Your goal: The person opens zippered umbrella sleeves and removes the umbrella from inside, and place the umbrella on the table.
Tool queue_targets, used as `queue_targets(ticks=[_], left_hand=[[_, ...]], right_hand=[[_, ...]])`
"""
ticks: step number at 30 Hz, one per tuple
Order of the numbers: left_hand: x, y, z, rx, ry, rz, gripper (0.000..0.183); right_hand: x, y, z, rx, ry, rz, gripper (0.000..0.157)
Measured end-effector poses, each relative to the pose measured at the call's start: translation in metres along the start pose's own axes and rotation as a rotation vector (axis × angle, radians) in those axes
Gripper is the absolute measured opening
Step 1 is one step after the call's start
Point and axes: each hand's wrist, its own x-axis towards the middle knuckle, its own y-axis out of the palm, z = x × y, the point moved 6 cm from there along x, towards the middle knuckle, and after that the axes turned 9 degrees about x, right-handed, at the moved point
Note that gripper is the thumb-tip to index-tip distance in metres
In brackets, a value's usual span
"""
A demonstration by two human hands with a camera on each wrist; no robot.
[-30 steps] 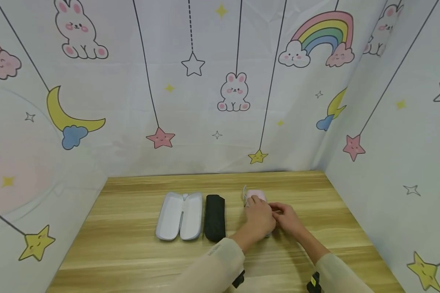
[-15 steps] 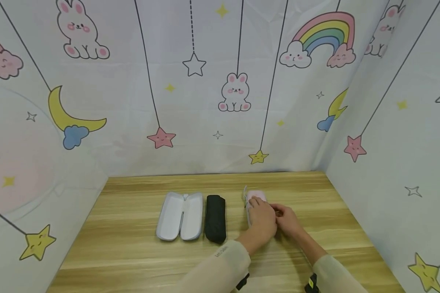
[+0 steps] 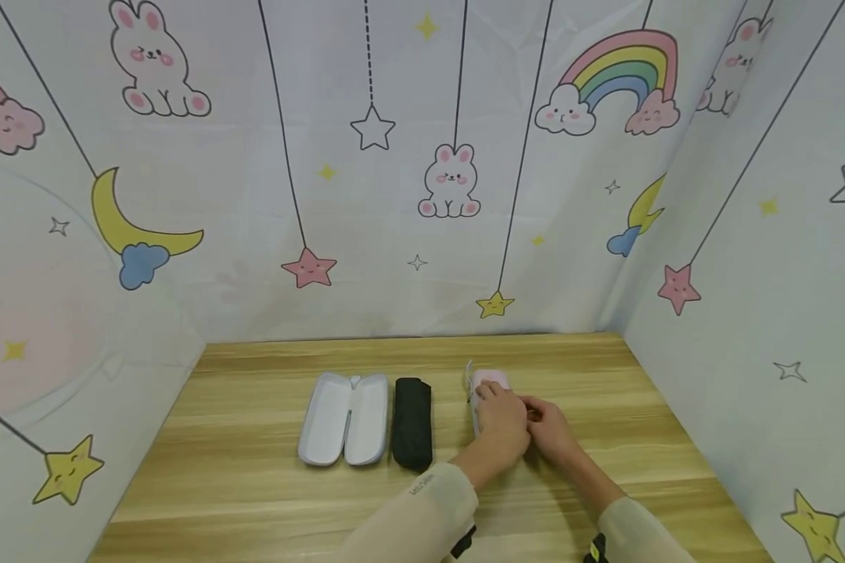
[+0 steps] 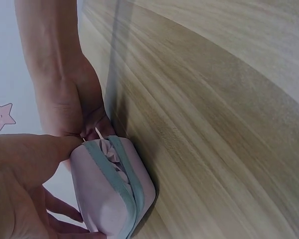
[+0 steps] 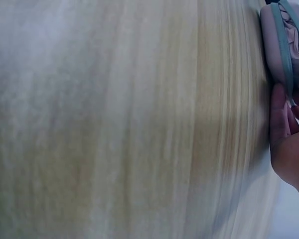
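A soft pink zip case point(image 3: 490, 378) with grey-green zipper edges lies on the table, partly hidden beneath my hands in the head view. My left hand point(image 3: 503, 418) grips it from above, its fingers spread over the top and side. At the case's right side my right hand point(image 3: 552, 430) pinches what looks like the zipper pull, mostly hidden by the fingers. Close up in the left wrist view, the zipper gapes on the case point(image 4: 97, 186), and crumpled pink fabric point(image 4: 112, 154) shows inside. The right wrist view catches the right fingers at the case's corner point(image 5: 274, 47).
An opened white glasses case point(image 3: 324, 422) lies to the left on the wooden table point(image 3: 253, 493). Between it and the pink case is a black folded pouch-like bundle point(image 3: 412, 422). A thin pale cord loop point(image 3: 469, 371) sticks up at the pink case's far left corner. Printed cloth walls enclose the table.
My left hand has shifted slightly to the right and toward me on the pink case. The right hand stays at the case's right side. The other things have not moved.
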Motion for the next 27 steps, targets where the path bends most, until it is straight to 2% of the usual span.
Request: queue_targets(ticks=[4, 9, 14, 21, 23, 27], left_hand=[[0.0, -0.001, 0.002, -0.014, -0.006, -0.016, 0.064], [0.002, -0.002, 0.005, -0.072, -0.017, -0.027, 0.063], [0.004, -0.004, 0.007, -0.068, 0.016, -0.037, 0.064], [0.002, -0.011, 0.016, -0.125, 0.042, -0.067, 0.062], [0.002, -0.011, 0.018, -0.144, 0.06, -0.071, 0.059], [0.003, -0.008, 0.024, -0.261, 0.047, -0.056, 0.057]], right_hand=[[-0.002, 0.0, 0.004, 0.014, 0.018, -0.002, 0.038], [-0.011, 0.001, 0.026, 0.026, 0.022, 0.037, 0.035], [-0.016, 0.003, 0.035, 0.028, 0.051, 0.049, 0.037], [-0.004, 0.0, 0.0, 0.014, 0.016, 0.02, 0.04], [-0.004, 0.001, -0.002, 0.02, -0.005, 0.019, 0.041], [-0.004, 0.001, -0.004, 0.042, 0.007, 0.024, 0.044]])
